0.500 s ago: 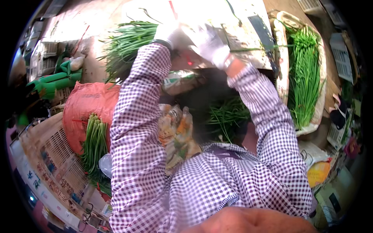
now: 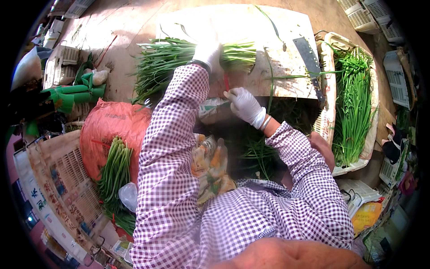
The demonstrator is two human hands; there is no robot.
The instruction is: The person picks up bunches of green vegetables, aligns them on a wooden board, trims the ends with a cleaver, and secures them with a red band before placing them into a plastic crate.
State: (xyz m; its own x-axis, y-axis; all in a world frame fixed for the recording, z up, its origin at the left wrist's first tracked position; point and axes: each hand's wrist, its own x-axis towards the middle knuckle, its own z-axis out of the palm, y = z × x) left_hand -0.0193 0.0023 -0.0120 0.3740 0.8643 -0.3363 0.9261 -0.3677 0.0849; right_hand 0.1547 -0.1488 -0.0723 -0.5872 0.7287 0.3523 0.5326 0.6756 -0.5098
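Table (image 2: 130,27); white board (image 2: 289,67) on it; chive bunch (image 2: 172,51) lying across board's left edge; gloved left hand (image 2: 207,54), grip closed round bunch; gloved right hand (image 2: 245,105), grip pinching red strip (image 2: 226,81) beside bunch.

At twelve o'clock I have a board (image 2: 289,60) on the tabletop (image 2: 134,20), a bunch of greens (image 2: 163,56) across its left part toward eleven, a knife (image 2: 306,54) at its right near two. Toward three, a basket (image 2: 328,101) holds more greens (image 2: 354,107); at nine, a second bunch (image 2: 117,161) lies before a sack (image 2: 114,121).
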